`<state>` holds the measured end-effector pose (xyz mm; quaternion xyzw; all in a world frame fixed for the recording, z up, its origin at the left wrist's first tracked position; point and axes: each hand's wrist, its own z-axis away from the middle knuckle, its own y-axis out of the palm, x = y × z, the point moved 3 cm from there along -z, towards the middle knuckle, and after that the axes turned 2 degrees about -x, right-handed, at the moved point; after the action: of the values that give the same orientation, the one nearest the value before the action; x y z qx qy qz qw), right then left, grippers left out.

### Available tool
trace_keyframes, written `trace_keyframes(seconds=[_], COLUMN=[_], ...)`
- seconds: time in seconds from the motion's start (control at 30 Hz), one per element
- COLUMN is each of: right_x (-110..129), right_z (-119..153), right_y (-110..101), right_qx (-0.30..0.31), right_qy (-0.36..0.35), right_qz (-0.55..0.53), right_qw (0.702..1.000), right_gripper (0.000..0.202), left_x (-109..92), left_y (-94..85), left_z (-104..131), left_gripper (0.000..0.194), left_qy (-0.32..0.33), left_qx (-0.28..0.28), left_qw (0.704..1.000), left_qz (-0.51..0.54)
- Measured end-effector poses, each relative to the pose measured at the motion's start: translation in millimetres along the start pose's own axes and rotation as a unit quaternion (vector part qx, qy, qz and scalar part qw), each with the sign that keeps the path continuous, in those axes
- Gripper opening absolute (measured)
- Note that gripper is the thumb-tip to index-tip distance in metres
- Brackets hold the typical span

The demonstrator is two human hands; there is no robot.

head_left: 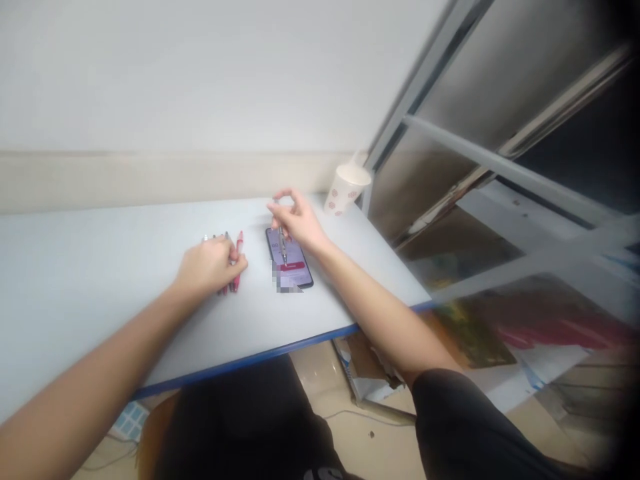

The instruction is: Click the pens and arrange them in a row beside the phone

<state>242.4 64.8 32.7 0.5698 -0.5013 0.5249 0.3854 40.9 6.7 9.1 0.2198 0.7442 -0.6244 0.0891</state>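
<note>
My left hand (207,263) rests on the table with its fingers curled over several pens lying side by side. A red pen (239,241) is at the right end of that row, by my thumb; the hand covers the middle of the others. Above the smartphone, my right hand (303,225) is closed on a grey, partly clear pen (283,248) that points down. Under that pen lies the smartphone (299,275), its screen lit purple with a red bar; part of its lower left is blurred out.
A white paper cup (344,190) with a reddish pattern stands at the back right, near the wall. Beside it rises a grey metal frame (500,163) with shelves. The white table (90,267) has a blue front edge, and a box-like item (370,373) sits below.
</note>
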Motion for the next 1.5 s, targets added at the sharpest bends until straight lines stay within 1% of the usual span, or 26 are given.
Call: trace_keyframes(seconds=[0.13, 0.23, 0.33, 0.43, 0.5, 0.57, 0.63, 0.7, 0.8, 0.87, 0.93, 1.0, 1.2, 1.3, 1.37, 1.5], right_x=[4.9, 1.8, -3.8, -7.0, -7.9, -8.0, -7.3, -5.8, -3.3, -2.9, -4.0, -5.8, -7.5, -7.8, -8.9, -11.7], right_z=[-11.9, -13.0, -8.4, -4.5, -3.7, -3.3, -2.4, -0.7, 2.2, 3.7, 4.7, 5.5, 6.3, 5.8, 5.0, 2.8], right_y=[10.5, 19.7, 25.5, 26.6, 24.7, 22.3, 20.8, 20.7, 20.6, 20.4, 21.2, 22.9, 27.0, 27.0, 26.6, 24.4], right_qx=[0.008, -0.007, -0.012, 0.003, 0.002, -0.004, -0.003, 0.008, 0.014, 0.012, 0.022, 0.042, 0.087, 0.104, 0.108, 0.089], right_qy=[-0.006, -0.017, -0.020, -0.015, -0.011, -0.009, -0.008, -0.010, -0.017, -0.019, -0.013, -0.004, -0.006, -0.018, -0.025, -0.029], right_qz=[0.005, 0.008, 0.012, 0.017, 0.022, 0.020, 0.022, 0.037, 0.054, 0.048, 0.042, 0.042, 0.028, 0.034, 0.038, 0.028], right_qw=[1.000, 1.000, 1.000, 1.000, 1.000, 1.000, 1.000, 0.999, 0.998, 0.999, 0.999, 0.998, 0.996, 0.994, 0.993, 0.995], right_gripper=[0.055, 0.053, 0.052, 0.053, 0.051, 0.052, 0.053, 0.052, 0.048, 0.047, 0.049, 0.051, 0.052, 0.044, 0.039, 0.040], left_x=[1.1, 3.0, 6.0, 8.9, 12.3, 17.1, 22.8, 29.0, 37.2, 40.3, 41.3, 40.4, 34.6, 33.9, 34.0, 32.5], left_y=[0.6, 1.7, 1.4, -3.9, -12.0, -22.9, -33.8, -42.1, -48.9, -49.9, -48.9, -46.6, -39.1, -35.5, -33.3, -29.8], left_z=[-0.9, -2.2, -3.1, -4.2, -5.5, -7.2, -9.3, -11.9, -15.3, -16.6, -16.9, -16.5, -13.8, -12.9, -12.3, -10.9], left_gripper=[0.021, 0.027, 0.030, 0.027, 0.024, 0.022, 0.022, 0.022, 0.026, 0.032, 0.041, 0.050, 0.065, 0.068, 0.068, 0.071], left_qy=[0.002, -0.003, -0.027, -0.053, -0.084, -0.108, -0.119, -0.128, -0.144, -0.156, -0.168, -0.172, -0.152, -0.151, -0.149, -0.136], left_qx=[-0.007, -0.003, -0.003, -0.014, -0.042, -0.086, -0.121, -0.132, -0.134, -0.132, -0.130, -0.121, -0.084, -0.075, -0.067, -0.050], left_qw=[1.000, 1.000, 0.994, 0.978, 0.960, 0.934, 0.906, 0.877, 0.837, 0.819, 0.805, 0.799, 0.805, 0.801, 0.802, 0.809], left_qz=[0.011, 0.030, 0.102, 0.200, 0.265, 0.330, 0.388, 0.445, 0.511, 0.536, 0.554, 0.563, 0.567, 0.575, 0.574, 0.569])
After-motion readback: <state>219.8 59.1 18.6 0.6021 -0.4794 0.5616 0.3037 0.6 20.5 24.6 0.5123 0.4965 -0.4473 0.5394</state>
